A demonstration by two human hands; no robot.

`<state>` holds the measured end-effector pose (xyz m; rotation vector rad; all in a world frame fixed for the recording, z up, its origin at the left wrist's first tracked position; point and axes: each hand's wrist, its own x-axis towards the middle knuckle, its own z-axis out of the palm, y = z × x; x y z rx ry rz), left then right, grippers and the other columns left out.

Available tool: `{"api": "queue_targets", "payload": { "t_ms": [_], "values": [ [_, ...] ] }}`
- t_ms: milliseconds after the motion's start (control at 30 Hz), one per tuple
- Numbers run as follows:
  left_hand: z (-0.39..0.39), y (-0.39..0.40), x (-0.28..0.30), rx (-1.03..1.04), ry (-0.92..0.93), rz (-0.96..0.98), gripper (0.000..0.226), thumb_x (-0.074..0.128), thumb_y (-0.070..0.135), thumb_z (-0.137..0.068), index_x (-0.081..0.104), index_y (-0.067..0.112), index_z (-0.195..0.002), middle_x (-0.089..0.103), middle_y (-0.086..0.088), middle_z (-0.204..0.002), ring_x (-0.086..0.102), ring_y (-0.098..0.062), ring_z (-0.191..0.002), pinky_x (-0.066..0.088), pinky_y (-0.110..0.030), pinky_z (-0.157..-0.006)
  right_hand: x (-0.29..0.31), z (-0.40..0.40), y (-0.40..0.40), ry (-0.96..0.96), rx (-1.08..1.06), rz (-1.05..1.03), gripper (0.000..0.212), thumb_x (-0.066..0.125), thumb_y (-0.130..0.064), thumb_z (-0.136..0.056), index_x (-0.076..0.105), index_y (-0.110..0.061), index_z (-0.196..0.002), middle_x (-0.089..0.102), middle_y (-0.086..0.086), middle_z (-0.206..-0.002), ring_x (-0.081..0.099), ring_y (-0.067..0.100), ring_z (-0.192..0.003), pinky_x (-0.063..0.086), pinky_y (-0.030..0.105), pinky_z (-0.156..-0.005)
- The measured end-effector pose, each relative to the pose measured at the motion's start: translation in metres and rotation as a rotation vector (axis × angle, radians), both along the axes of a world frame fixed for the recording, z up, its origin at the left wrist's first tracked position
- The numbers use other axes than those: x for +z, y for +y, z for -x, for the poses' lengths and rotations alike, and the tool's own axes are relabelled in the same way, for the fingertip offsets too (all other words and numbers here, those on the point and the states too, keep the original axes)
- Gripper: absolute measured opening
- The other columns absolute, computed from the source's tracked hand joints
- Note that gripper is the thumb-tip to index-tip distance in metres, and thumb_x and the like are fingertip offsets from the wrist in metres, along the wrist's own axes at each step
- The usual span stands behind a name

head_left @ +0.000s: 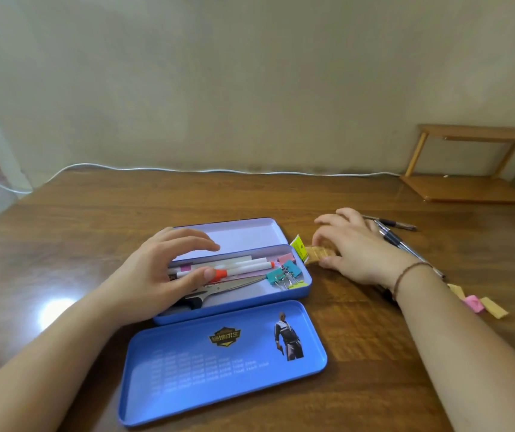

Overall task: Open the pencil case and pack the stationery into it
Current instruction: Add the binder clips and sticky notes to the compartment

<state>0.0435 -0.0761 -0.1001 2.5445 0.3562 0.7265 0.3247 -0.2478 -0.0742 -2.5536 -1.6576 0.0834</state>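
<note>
A blue tin pencil case (293, 294) lies open on the table, with one lid (237, 236) folded back and a blue tray (218, 363) in front. Inside it lie white markers with an orange cap (240, 266), scissors (218, 289) and coloured binder clips (287, 275). My left hand (159, 272) hovers over the case's left half, fingers spread, thumb touching the orange-capped marker. My right hand (356, 247) is to the right of the case, fingers curled around a tan eraser-like block (320, 254) on the table. A yellow tag (299, 247) sticks up beside it.
Black pens (396, 235) lie beyond my right hand. Small tan and pink sticky-note pieces (480, 304) lie at the right. A wooden shelf (474, 169) stands at the back right. A white cable (187, 170) runs along the wall.
</note>
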Motion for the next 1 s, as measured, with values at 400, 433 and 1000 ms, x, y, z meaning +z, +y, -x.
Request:
{"api": "queue_targets", "payload": {
  "t_ms": [400,433,1000],
  "values": [
    [-0.001,0.003,-0.001,0.053,-0.048,-0.009,0.033,0.060,0.049,-0.083,0.066,0.035,-0.112,0.064,0.028,-0.106,0.058,-0.009,-0.106,0.040,-0.012,-0.091,0.020,0.067,0.001,-0.017,0.469,-0.714,0.013,0.071,-0.003,-0.081,0.066,-0.013,-0.086,0.062,-0.003,-0.090,0.053,0.002,-0.076,0.045,0.014,-0.068],
    [-0.001,0.002,-0.001,0.058,-0.044,-0.012,0.031,0.060,0.048,-0.083,0.066,0.036,-0.112,0.063,0.028,-0.107,0.058,-0.008,-0.106,0.041,-0.013,-0.091,0.016,0.073,0.004,-0.055,0.526,-0.678,0.011,0.070,-0.004,-0.082,0.066,-0.013,-0.086,0.062,-0.001,-0.093,0.055,0.007,-0.078,0.050,0.020,-0.067],
    [-0.001,0.001,0.001,0.018,-0.016,0.019,0.027,0.069,0.035,-0.084,0.069,0.028,-0.110,0.066,0.020,-0.106,0.063,-0.009,-0.096,0.050,-0.028,-0.083,-0.004,0.084,0.012,-0.013,0.629,-0.313,0.019,0.057,-0.020,-0.080,0.073,-0.029,-0.088,0.065,-0.016,-0.096,0.053,0.010,-0.093,0.047,0.026,-0.077]
  ]
}}
